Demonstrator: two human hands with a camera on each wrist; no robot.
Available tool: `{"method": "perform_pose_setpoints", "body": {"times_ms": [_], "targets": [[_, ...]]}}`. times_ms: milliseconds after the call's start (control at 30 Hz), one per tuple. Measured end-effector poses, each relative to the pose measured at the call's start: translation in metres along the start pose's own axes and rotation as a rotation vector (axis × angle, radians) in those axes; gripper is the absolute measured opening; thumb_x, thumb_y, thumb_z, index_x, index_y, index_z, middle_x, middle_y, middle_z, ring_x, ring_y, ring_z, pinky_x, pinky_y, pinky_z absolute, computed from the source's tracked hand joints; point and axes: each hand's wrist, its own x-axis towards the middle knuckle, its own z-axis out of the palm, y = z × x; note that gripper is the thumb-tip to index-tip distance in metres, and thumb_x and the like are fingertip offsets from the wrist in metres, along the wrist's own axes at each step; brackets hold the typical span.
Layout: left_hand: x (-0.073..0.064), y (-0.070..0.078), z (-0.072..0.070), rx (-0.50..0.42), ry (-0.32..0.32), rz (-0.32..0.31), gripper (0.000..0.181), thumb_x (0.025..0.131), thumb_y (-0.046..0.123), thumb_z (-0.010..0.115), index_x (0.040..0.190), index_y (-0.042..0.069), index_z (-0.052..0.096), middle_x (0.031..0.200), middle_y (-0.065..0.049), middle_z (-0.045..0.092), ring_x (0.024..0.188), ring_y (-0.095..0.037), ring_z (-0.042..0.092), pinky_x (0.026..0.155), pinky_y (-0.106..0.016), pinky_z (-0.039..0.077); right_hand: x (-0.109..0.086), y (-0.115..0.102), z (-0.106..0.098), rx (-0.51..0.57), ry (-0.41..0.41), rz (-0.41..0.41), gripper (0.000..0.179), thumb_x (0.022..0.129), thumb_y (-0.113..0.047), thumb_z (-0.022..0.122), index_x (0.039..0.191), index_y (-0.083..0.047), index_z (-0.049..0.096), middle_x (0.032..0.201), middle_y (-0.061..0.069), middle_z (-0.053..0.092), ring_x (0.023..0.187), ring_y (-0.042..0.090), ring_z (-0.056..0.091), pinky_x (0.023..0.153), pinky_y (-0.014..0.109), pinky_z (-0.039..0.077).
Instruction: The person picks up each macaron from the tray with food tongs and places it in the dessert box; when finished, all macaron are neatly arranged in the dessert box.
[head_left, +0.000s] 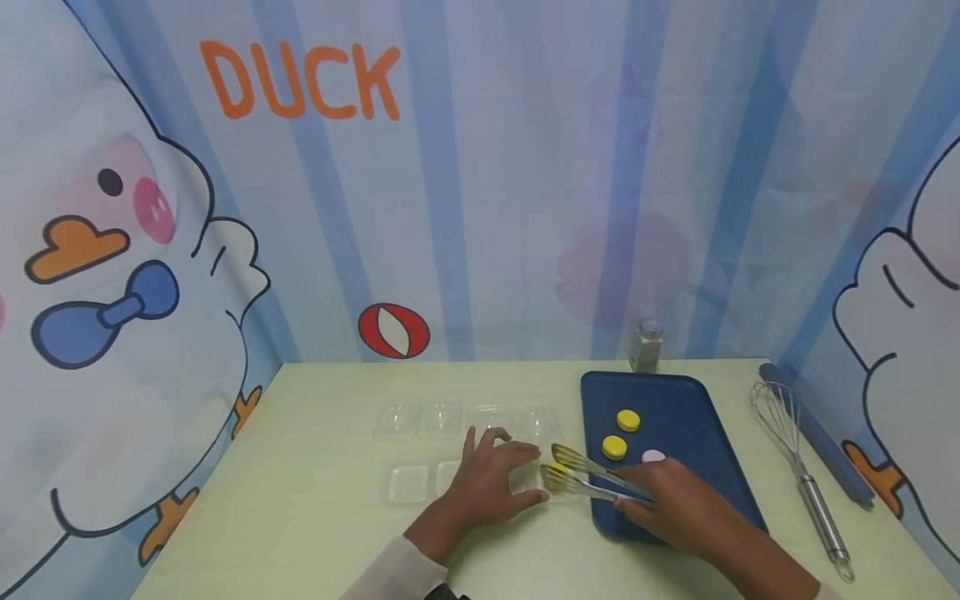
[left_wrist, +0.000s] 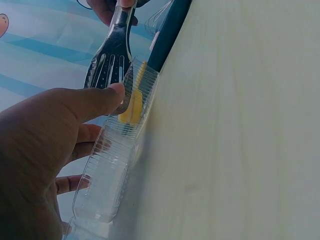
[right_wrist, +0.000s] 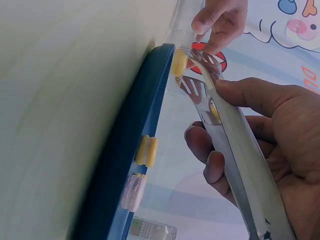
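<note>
My left hand [head_left: 491, 479] spans a clear plastic box [left_wrist: 102, 185], thumb at the near rim and fingertips at the far side, seen through the wall. My right hand [head_left: 675, 504] grips metal tongs [right_wrist: 235, 160] with slotted heads. The tong tips reach into the right end of the box, beside a yellow macaron [left_wrist: 131, 107]; whether they pinch it I cannot tell. Two yellow macarons [head_left: 628, 420] and a pale pink macaron [right_wrist: 133, 193] lie on the dark blue tray [head_left: 675, 400], the pink one partly hidden by my right hand.
Behind the box lies another clear plastic piece [head_left: 420, 421] with moulded compartments. A small glass jar [head_left: 647, 346] stands behind the tray. To the right are a wire whisk [head_left: 806, 479] and a long blue roll [head_left: 825, 446]. A printed curtain [head_left: 510, 183] rises behind the table.
</note>
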Motion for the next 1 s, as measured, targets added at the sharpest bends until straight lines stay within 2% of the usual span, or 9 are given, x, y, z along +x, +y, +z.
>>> {"method": "perform_pose_setpoints", "body": {"times_ms": [300, 533, 633, 767, 867, 1000], "targets": [[0.002, 0.0, 0.0, 0.019, 0.001, 0.007, 0.059, 0.093, 0.058, 0.079, 0.141, 0.026, 0.075, 0.143, 0.013, 0.074, 0.138, -0.025, 0.055, 0.124, -0.083, 0.026, 0.001, 0.002, -0.004, 0.006, 0.002, 0.011, 0.033, 0.094, -0.029, 0.087, 0.12, -0.009, 0.083, 0.109, 0.0, 0.084, 0.093, 0.015, 0.077, 0.076, 0.033, 0.063], [0.001, 0.002, 0.001, 0.024, -0.017, -0.011, 0.059, 0.094, 0.06, 0.078, 0.142, 0.027, 0.074, 0.143, 0.012, 0.074, 0.138, -0.023, 0.054, 0.124, -0.083, 0.025, -0.001, 0.005, -0.002, 0.075, 0.009, 0.08, 0.034, 0.093, -0.029, 0.086, 0.12, -0.008, 0.081, 0.102, -0.004, 0.082, 0.083, 0.002, 0.07, 0.069, 0.027, 0.058], [0.001, 0.002, 0.0, 0.033, -0.016, -0.013, 0.06, 0.094, 0.061, 0.078, 0.143, 0.027, 0.074, 0.145, 0.013, 0.073, 0.138, -0.023, 0.054, 0.125, -0.082, 0.025, -0.002, 0.007, -0.003, 0.097, 0.033, 0.094, 0.033, 0.093, -0.027, 0.086, 0.12, -0.008, 0.081, 0.097, -0.007, 0.079, 0.077, -0.003, 0.064, 0.065, 0.025, 0.055], [0.002, 0.003, 0.0, 0.038, -0.016, -0.013, 0.06, 0.093, 0.061, 0.078, 0.142, 0.026, 0.075, 0.146, 0.014, 0.072, 0.139, -0.022, 0.054, 0.125, -0.082, 0.024, -0.006, 0.011, -0.004, 0.117, 0.1, 0.059, 0.029, 0.095, -0.023, 0.084, 0.12, -0.009, 0.081, 0.097, -0.007, 0.078, 0.071, -0.006, 0.057, 0.061, 0.023, 0.049], [0.001, 0.004, -0.001, 0.039, -0.008, -0.005, 0.059, 0.093, 0.06, 0.078, 0.141, 0.026, 0.076, 0.146, 0.014, 0.072, 0.138, -0.022, 0.055, 0.125, -0.082, 0.025, -0.009, 0.014, -0.006, 0.102, 0.142, 0.06, 0.029, 0.096, -0.023, 0.083, 0.122, -0.01, 0.081, 0.104, -0.003, 0.081, 0.075, -0.004, 0.061, 0.063, 0.024, 0.05], [0.0, 0.004, -0.001, 0.038, 0.009, 0.012, 0.058, 0.093, 0.06, 0.079, 0.139, 0.025, 0.077, 0.145, 0.014, 0.073, 0.136, -0.022, 0.056, 0.123, -0.083, 0.027, -0.012, 0.016, -0.006, 0.086, 0.169, 0.122, 0.033, 0.094, -0.023, 0.085, 0.124, -0.009, 0.081, 0.113, 0.005, 0.083, 0.089, 0.011, 0.076, 0.069, 0.031, 0.059]]}}
